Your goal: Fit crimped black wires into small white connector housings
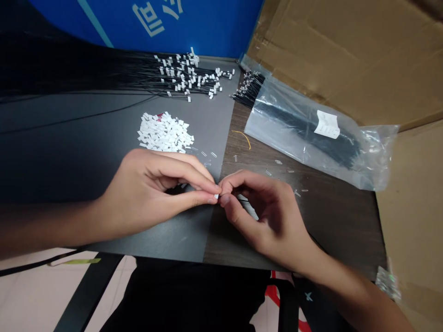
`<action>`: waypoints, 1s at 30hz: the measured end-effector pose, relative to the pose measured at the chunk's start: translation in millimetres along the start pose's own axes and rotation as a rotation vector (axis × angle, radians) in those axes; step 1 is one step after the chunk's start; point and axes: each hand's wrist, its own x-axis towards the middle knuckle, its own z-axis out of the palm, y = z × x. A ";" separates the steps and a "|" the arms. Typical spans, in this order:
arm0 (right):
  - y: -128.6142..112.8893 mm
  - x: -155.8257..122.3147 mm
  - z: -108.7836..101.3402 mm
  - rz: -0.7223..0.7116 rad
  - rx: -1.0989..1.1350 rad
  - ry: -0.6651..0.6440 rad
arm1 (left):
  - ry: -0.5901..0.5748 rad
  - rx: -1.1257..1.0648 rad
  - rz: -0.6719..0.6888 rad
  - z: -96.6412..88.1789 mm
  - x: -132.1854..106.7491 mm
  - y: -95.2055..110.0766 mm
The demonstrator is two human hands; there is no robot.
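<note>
My left hand [152,189] pinches a small white plastic connector housing [216,196] between thumb and forefinger. Fingertip to fingertip with it, my right hand [273,212] is closed in a pinch on a thin black wire [243,200], which shows inside the curl of the fingers. The fingers cover the spot where wire and housing come together, so I cannot tell whether they are joined. Just beyond my left hand lies a heap of loose white connector housings [166,132].
At the back left lies a bundle of black wires [131,74] with white housings on their ends. A clear plastic bag [301,124] of black wires rests at the right. Small clear pieces [278,162] and a yellow strip [243,137] are scattered nearby. Cardboard [346,55] borders the right side.
</note>
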 end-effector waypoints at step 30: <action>3.9 -3.1 2.9 -0.151 -0.219 0.074 | 0.024 -0.096 -0.027 1.5 -2.9 -3.3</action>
